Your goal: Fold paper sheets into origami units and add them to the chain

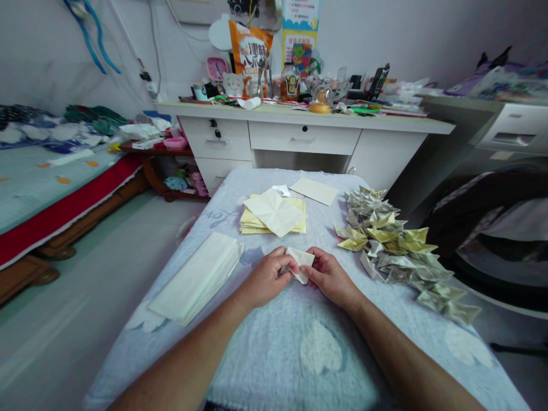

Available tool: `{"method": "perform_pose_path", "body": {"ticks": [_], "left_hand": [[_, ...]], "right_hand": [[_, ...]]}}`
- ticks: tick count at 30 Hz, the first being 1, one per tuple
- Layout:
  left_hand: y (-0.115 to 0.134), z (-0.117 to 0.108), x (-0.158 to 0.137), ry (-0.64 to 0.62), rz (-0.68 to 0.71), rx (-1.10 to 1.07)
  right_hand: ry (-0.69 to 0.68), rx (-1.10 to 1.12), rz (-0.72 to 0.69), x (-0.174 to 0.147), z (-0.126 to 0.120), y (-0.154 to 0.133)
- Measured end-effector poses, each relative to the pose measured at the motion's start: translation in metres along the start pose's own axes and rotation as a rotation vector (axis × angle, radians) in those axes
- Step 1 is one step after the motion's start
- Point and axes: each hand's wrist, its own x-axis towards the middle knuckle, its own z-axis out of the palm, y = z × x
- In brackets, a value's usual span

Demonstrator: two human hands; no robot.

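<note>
A small folded piece of off-white paper (302, 258) is held between my two hands, just above the cloth-covered table. My left hand (270, 277) pinches its left side with thumb and fingers. On the right side my right hand (329, 275) grips it, thumb in front and fingers behind. Part of the paper is hidden by the fingers. Beyond the hands, a creased square sheet (274, 210) lies on a stack of yellow paper (252, 224). To the left rests a long stack of pale paper (194, 277). A heap of folded paper shapes (394, 245), grey and yellow, spreads along the right.
A flat cream card (314, 190) lies at the table's far side. Behind stands a white desk (299, 117) crowded with a snack bag (252, 57), a jar (290, 84) and other items. A bed (64, 182) is at left, a washing machine (509, 134) at right.
</note>
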Motion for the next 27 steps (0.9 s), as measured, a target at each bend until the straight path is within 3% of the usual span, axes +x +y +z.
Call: {"method": "perform_pose_path", "body": {"ticks": [12,27], "left_hand": [[-0.0025,-0.0012,0.0006,0.051,0.043,-0.03],[-0.0043,-0.0036,0.0002,-0.013,0.003,-0.125]], "right_hand": [[-0.035,0.041,-0.071,0.0002,0.0008,0.0053],[0.018,-0.35,-0.07,-0.0029,0.0002,0.0062]]}}
